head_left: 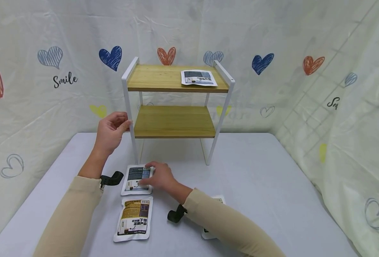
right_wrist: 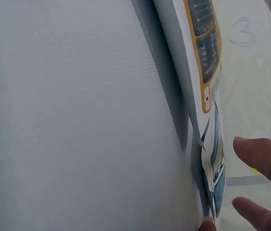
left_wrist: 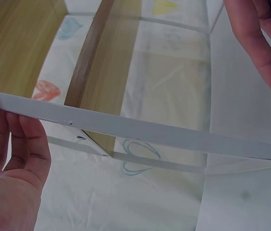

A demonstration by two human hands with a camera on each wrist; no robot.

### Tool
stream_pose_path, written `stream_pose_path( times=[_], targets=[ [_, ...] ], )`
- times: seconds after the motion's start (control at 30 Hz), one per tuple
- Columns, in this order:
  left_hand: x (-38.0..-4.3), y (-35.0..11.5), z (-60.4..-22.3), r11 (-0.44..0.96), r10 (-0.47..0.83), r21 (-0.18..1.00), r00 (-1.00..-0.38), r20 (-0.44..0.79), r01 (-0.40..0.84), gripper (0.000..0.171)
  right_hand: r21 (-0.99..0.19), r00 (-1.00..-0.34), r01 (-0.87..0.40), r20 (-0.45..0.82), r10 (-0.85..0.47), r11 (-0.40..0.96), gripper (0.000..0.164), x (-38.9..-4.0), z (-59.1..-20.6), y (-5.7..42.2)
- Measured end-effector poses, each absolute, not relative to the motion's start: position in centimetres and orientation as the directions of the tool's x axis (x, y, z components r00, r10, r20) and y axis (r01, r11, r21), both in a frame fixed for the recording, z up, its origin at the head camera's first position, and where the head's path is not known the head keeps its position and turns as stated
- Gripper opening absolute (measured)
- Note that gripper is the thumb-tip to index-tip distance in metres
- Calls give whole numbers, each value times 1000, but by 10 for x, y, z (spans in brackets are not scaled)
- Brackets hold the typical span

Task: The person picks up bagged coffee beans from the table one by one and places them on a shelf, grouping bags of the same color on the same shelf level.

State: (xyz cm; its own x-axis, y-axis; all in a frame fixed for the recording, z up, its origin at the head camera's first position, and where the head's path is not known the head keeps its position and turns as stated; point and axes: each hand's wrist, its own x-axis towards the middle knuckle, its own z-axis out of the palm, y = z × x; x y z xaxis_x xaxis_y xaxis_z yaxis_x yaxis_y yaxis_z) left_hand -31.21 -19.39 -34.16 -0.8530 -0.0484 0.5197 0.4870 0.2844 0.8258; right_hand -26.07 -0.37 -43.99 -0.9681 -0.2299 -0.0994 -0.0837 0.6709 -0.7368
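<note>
A small two-tier shelf (head_left: 175, 121) with wooden boards and a white frame stands at the back of the table. My left hand (head_left: 111, 131) holds its left front leg; in the left wrist view the thumb and curled fingers (left_wrist: 27, 144) lie on either side of the white bar. Over a blue-and-white pouch (head_left: 135, 180) near that leg is my right hand (head_left: 162, 175), thumb and fingers spread across its right part. The right wrist view shows the thumb (right_wrist: 260, 154) raised off the pouch, with one fingertip at its edge. A similar blue pouch (head_left: 198, 77) lies on the top board.
A brown-and-yellow pouch (head_left: 134, 218) lies just in front of the blue one. Another pouch (head_left: 220, 198) is mostly hidden under my right forearm. White cloth covers the table (head_left: 266, 200), and a curtain printed with hearts (head_left: 189, 28) hangs behind the shelf.
</note>
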Motion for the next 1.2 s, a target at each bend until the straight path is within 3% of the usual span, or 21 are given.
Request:
stream_pose_path(
  times=[0.53,1.2],
  targets=[
    [-311,-193,-340,287,-51,824,-851,522,489,30,-677,-979,-49,-113,-169,734,58,-255,-442,-16],
    [-309,-193,-340,285,-49,827,-854,518,485,29,-686,-971,-137,-49,-234,715,57,-251,-442,-18]
  ],
)
